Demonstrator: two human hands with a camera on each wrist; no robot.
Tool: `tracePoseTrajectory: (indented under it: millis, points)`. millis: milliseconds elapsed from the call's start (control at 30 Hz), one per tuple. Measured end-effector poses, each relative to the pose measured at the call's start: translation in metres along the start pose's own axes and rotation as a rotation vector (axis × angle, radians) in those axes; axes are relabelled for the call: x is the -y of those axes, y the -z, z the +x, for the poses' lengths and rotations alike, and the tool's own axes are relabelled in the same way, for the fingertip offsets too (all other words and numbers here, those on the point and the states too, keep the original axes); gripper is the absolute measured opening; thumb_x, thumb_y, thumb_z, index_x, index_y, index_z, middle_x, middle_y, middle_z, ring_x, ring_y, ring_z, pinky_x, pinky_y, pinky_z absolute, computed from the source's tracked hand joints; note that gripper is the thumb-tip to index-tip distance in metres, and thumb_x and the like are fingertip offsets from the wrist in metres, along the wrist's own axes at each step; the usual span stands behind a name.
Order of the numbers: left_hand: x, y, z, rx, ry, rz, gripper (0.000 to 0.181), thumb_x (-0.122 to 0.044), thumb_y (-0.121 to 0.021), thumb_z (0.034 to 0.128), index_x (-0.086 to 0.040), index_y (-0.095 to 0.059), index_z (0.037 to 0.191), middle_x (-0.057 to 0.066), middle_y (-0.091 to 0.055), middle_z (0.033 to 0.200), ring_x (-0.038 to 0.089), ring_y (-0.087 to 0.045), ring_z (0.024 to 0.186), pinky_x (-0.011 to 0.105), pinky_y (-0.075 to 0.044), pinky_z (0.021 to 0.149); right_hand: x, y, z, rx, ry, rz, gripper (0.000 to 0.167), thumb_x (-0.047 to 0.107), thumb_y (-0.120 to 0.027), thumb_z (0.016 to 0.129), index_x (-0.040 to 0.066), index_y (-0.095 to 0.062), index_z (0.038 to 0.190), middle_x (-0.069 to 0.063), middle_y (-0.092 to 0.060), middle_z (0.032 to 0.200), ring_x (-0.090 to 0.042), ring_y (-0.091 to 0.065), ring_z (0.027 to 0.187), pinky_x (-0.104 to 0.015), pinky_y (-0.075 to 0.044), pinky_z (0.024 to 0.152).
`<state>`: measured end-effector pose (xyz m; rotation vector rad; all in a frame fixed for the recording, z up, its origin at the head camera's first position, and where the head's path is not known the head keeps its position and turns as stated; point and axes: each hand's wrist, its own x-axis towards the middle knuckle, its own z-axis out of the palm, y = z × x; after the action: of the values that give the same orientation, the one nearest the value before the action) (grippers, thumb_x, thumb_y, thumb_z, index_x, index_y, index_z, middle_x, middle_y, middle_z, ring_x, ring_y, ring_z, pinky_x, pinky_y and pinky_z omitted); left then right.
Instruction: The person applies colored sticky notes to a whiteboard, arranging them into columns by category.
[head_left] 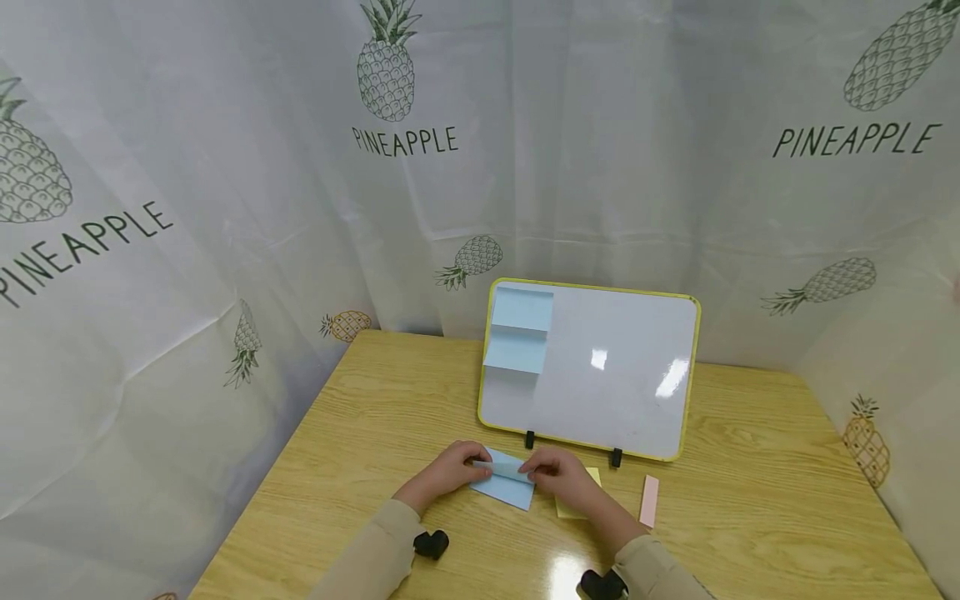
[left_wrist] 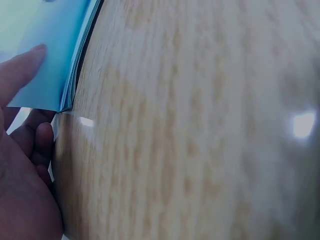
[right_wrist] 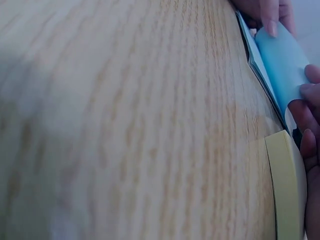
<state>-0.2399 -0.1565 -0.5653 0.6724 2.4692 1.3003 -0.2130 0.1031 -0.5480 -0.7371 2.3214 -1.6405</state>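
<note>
Both hands work at a pad of pale blue square paper sticky notes point(head_left: 512, 494), which lies on the wood-grain table point(head_left: 360, 408) just in front of a white dry-erase board with a yellow rim point(head_left: 600, 375). The pad's top sheet point(head_left: 504, 472) is raised along its near edge and bowed, as the right wrist view shows. The left hand point(head_left: 452, 468) pinches the left end of this sheet, thumb on its face; the right hand point(head_left: 561, 477) pinches the right end between thumb and curled fingers. The step in hand appears to be peeling one sheet free, its far side seemingly still joined to the pad. Two pale blue paper notes point(head_left: 519, 330) hang one above the other at the board's left side, so the next move probably calls for an even pull away from the pad, keeping the sheet uncreased, before carrying it to the board. A pale yellow sticky-note pad point(right_wrist: 286, 185) lies beneath the right hand, and a narrow pink paper strip point(head_left: 649, 502) lies farther right.
</note>
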Motion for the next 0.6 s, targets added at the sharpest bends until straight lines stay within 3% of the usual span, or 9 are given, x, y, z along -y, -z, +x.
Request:
tracePoseTrajectory:
  millis: [200,333,433,600]
  points:
    - [-0.003,-0.001,-0.004,-0.022,-0.005,0.178,0.027,-0.02,-0.081,0.0815,-0.014,-0.068,0.104,-0.003,-0.062,0.107,0.016,-0.051,0.094,0.038,-0.041,0.085,-0.02,-0.002,0.003,-0.014,-0.048,0.006,0.018,-0.002,-0.06,0.094,0.002,-0.073,0.106,-0.014,-0.065,0.106,-0.012,-0.052,0.069,-0.025,-0.047,0.06]
    - [-0.003,-0.001,-0.007,-0.036,-0.049,0.241,0.036,-0.024,-0.08,0.0828,-0.012,-0.064,0.113,-0.001,-0.058,0.112,0.018,-0.052,0.097,0.044,-0.039,0.087,-0.022,-0.002,0.002,-0.056,-0.069,0.016,0.016,0.002,-0.063,0.093,0.007,-0.075,0.104,-0.011,-0.065,0.109,-0.013,-0.055,0.074,-0.026,-0.049,0.064]
    - [0.0,-0.002,-0.006,-0.045,-0.064,0.249,0.041,-0.025,-0.08,0.0831,-0.012,-0.061,0.118,0.0,-0.054,0.114,0.017,-0.052,0.098,0.043,-0.039,0.087,-0.022,-0.003,0.002,-0.088,-0.074,0.026,0.016,0.004,-0.064,0.093,0.009,-0.075,0.103,-0.009,-0.065,0.109,-0.014,-0.056,0.078,-0.026,-0.05,0.066]
    - [0.003,-0.004,-0.003,-0.039,0.007,0.231,0.044,-0.024,-0.083,0.0804,-0.013,-0.058,0.115,0.0,-0.049,0.111,0.016,-0.046,0.092,0.039,-0.037,0.082,-0.023,-0.005,0.003,-0.141,-0.073,0.048,0.015,0.003,-0.066,0.092,0.007,-0.076,0.102,-0.01,-0.066,0.108,-0.014,-0.059,0.084,-0.026,-0.051,0.068]
